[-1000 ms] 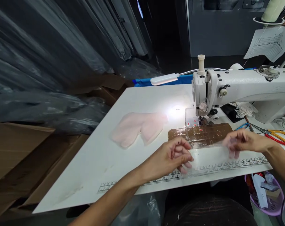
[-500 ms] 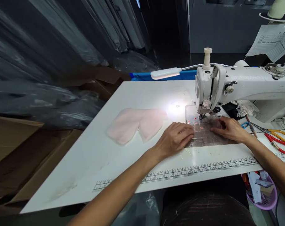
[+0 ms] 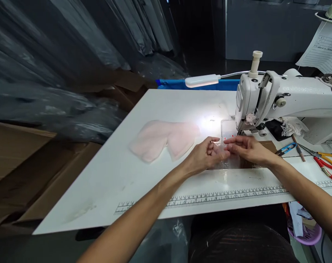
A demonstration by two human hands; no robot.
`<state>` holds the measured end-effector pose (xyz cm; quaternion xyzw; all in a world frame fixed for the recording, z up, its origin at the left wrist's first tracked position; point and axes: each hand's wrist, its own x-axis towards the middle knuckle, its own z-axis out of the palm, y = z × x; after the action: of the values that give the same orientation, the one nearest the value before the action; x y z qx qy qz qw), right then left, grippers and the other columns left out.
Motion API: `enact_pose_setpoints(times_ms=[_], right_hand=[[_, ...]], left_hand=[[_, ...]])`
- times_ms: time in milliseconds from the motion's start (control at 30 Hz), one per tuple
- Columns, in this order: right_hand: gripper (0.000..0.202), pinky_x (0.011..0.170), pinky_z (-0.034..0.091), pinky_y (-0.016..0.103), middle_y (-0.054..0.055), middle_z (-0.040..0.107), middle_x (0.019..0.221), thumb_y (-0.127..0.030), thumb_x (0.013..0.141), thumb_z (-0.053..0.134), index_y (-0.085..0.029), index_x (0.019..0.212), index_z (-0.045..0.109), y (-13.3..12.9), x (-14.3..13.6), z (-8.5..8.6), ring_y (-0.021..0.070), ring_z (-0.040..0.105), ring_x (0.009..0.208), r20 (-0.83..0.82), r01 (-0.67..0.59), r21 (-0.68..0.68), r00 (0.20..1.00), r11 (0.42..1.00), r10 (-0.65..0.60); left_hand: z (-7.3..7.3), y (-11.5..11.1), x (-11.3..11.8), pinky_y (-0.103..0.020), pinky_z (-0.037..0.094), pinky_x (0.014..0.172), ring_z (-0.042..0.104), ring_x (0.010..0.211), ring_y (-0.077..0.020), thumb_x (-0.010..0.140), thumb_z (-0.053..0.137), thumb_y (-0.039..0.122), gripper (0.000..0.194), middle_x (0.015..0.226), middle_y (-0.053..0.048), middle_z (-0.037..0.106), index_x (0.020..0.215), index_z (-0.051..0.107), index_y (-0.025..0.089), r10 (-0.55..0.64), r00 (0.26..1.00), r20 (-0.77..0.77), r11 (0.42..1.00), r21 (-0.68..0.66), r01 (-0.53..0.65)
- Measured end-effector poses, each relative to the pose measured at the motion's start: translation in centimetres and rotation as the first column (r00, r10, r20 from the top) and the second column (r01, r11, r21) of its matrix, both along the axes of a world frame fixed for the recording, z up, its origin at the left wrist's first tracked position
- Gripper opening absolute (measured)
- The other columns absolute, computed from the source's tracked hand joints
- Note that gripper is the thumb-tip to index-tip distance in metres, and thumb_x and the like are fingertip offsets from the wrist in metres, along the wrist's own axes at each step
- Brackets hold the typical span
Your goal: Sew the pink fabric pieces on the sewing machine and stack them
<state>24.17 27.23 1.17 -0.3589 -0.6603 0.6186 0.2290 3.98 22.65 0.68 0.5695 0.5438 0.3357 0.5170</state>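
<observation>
My left hand point(image 3: 206, 155) is pinched closed on a thin, sheer pale-pink fabric piece point(image 3: 218, 147), just left of the needle area. Facing it, my right hand point(image 3: 246, 149) pinches the same thin fabric, its fingertips almost meeting the left ones. Most of the fabric is hidden by the fingers. Behind them stands the white sewing machine point(image 3: 248, 102), its presser foot point(image 3: 239, 132) close above the right fingers. Beneath the hands lies a clear plate with small red marks point(image 3: 225, 138). Farther left, a larger pale-pink fabric piece point(image 3: 160, 138) lies flat on the table.
The white table point(image 3: 100, 190) carries a printed ruler point(image 3: 210, 199) along its front edge. Blue thread snips point(image 3: 286, 149) and red-and-yellow-handled scissors point(image 3: 329, 160) lie at right. A lamp point(image 3: 203, 80) lights the surface. Cardboard boxes point(image 3: 59, 175) stand left; a purple basket point(image 3: 310, 237) sits below right.
Both hands have lifted from the flat sheer fabric by the presser foot and come together, pinching it. My right hand moved left, uncovering a brown patch of the bed. The view shifted slightly.
</observation>
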Motion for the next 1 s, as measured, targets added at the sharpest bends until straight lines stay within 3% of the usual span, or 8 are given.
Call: enact_pose_setpoints(times_ms=[67, 167, 267, 367, 567, 700, 800, 1000], right_hand=[[0.024, 0.083, 0.058, 0.034, 0.007, 0.070, 0.093, -0.031, 0.097, 0.053, -0.016, 0.111, 0.066, 0.5, 1.2, -0.5, 0.0178, 0.067, 0.088, 0.135, 0.003, 0.237, 0.990, 0.971, -0.036], [0.030, 0.090, 0.056, 0.044, 0.013, 0.067, 0.102, -0.026, 0.098, 0.046, -0.015, 0.116, 0.068, 0.4, 3.3, -1.4, 0.0238, 0.064, 0.096, 0.353, -0.156, 0.649, 0.929, 0.744, -0.113], [0.037, 0.092, 0.055, 0.047, 0.016, 0.061, 0.112, -0.024, 0.099, 0.042, -0.017, 0.127, 0.065, 0.1, 4.4, -2.1, 0.0267, 0.059, 0.103, 0.468, -0.355, 0.777, 0.878, 0.520, -0.099], [0.039, 0.088, 0.055, 0.047, 0.016, 0.058, 0.112, -0.024, 0.100, 0.039, -0.020, 0.131, 0.063, 0.6, 4.6, -2.7, 0.0259, 0.057, 0.099, 0.525, -0.427, 0.796, 0.840, 0.429, -0.139], [0.037, 0.086, 0.055, 0.044, 0.013, 0.058, 0.106, -0.027, 0.102, 0.041, -0.021, 0.130, 0.064, 2.3, 4.8, -3.6, 0.0240, 0.055, 0.094, 0.477, -0.389, 0.806, 0.873, 0.447, -0.099], [0.036, 0.088, 0.055, 0.045, 0.014, 0.058, 0.109, -0.029, 0.102, 0.044, -0.018, 0.128, 0.066, 1.8, 5.4, -4.2, 0.0237, 0.056, 0.099, 0.335, -0.241, 0.824, 0.937, 0.513, -0.099], [0.035, 0.092, 0.053, 0.044, 0.013, 0.059, 0.111, -0.028, 0.102, 0.045, -0.019, 0.127, 0.067, 1.1, 5.8, -4.3, 0.0227, 0.058, 0.101, 0.296, -0.216, 0.802, 0.954, 0.557, -0.056], [0.033, 0.094, 0.053, 0.046, 0.014, 0.060, 0.110, -0.025, 0.101, 0.046, -0.018, 0.121, 0.071, 1.1, 5.9, -4.7, 0.0230, 0.058, 0.103, 0.273, -0.209, 0.824, 0.961, 0.526, -0.046]], left_hand=[[0.3, -0.1, 0.4, -0.023, 0.048, 0.045, 0.058, 0.051, -0.0114, 0.072, 0.078, 0.039, 0.061, 0.072, 0.005, 0.063, 0.122, 0.050, 0.017, 0.062, 0.997, -0.046, 0.998, -0.026, -0.064], [0.5, -0.2, 0.6, -0.022, 0.048, 0.042, 0.056, 0.043, -0.0096, 0.079, 0.071, 0.027, 0.046, 0.067, 0.007, 0.061, 0.119, 0.051, 0.017, 0.117, 0.989, -0.092, 0.992, -0.027, -0.120], [0.6, -0.1, 0.4, -0.022, 0.048, 0.040, 0.055, 0.040, -0.0088, 0.081, 0.069, 0.026, 0.042, 0.067, 0.007, 0.062, 0.118, 0.051, 0.017, 0.167, 0.977, -0.135, 0.986, 0.034, -0.164], [0.4, 0.0, 0.3, -0.023, 0.048, 0.040, 0.056, 0.042, -0.0102, 0.079, 0.072, 0.031, 0.047, 0.068, 0.007, 0.063, 0.119, 0.051, 0.017, 0.190, 0.966, -0.175, 0.981, 0.062, -0.182], [0.0, 0.3, 0.3, -0.028, 0.051, 0.047, 0.060, 0.048, -0.0134, 0.075, 0.073, 0.041, 0.057, 0.070, 0.005, 0.065, 0.122, 0.051, 0.016, 0.176, 0.958, -0.228, 0.984, 0.052, -0.168], [-0.5, 0.2, 0.5, -0.028, 0.051, 0.051, 0.061, 0.055, -0.0143, 0.073, 0.072, 0.044, 0.061, 0.070, 0.005, 0.064, 0.123, 0.051, 0.016, 0.181, 0.955, -0.236, 0.983, 0.075, -0.168], [-0.6, 0.1, 0.6, -0.027, 0.050, 0.051, 0.061, 0.059, -0.0150, 0.073, 0.072, 0.045, 0.062, 0.071, 0.004, 0.064, 0.124, 0.050, 0.016, 0.188, 0.951, -0.247, 0.981, 0.097, -0.168], [-0.5, 0.1, 0.7, -0.028, 0.050, 0.052, 0.061, 0.060, -0.0152, 0.070, 0.072, 0.047, 0.066, 0.071, 0.005, 0.062, 0.123, 0.050, 0.016, 0.178, 0.953, -0.247, 0.983, 0.081, -0.163]])
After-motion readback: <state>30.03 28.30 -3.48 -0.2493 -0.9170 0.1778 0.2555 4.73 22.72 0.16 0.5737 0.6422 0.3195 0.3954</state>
